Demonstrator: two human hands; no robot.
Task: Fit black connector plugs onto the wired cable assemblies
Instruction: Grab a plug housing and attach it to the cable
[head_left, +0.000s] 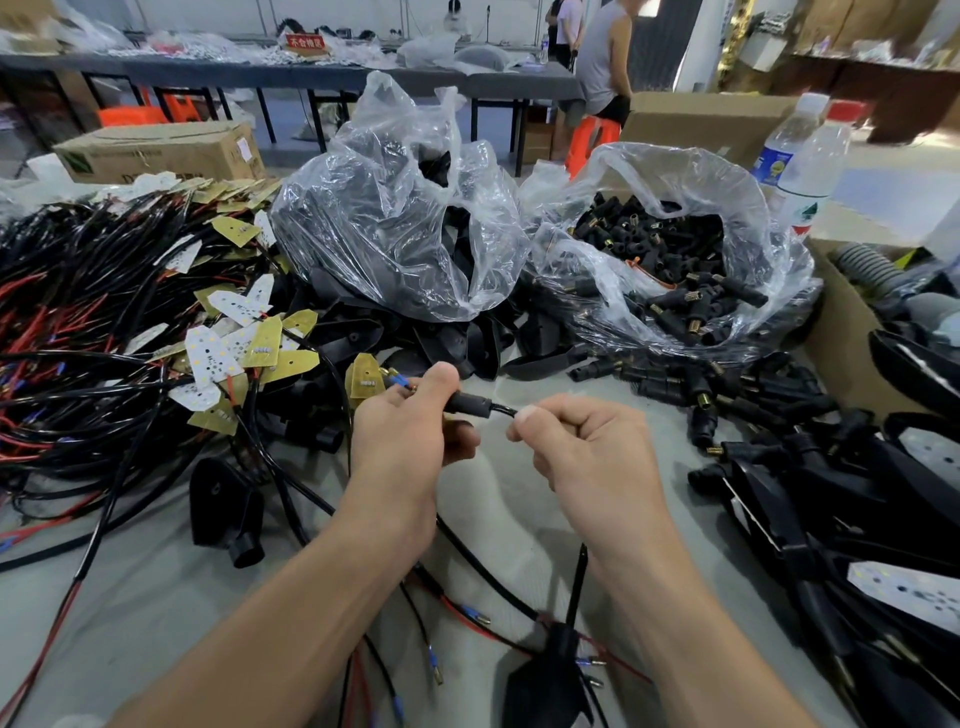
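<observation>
A black connector plug (469, 404) sits on a black cable between my hands, above the middle of the table. My left hand (405, 431) grips the plug's left end, and blue-sleeved brass terminals (399, 380) stick out past my thumb. My right hand (582, 447) pinches the black cable (505, 411) just right of the plug. Loose black plugs (670, 291) with brass ends fill an open clear bag at the right. A heap of wired cable assemblies (104, 322) with yellow and white LED boards lies at the left.
A second clear bag (395, 218) of black parts stands behind my hands. Black housings (810, 499) pile up at the right, one black housing (223, 504) lies near left. Water bottles (800, 161) and cardboard boxes (156, 150) stand at the back. People stand at a far table.
</observation>
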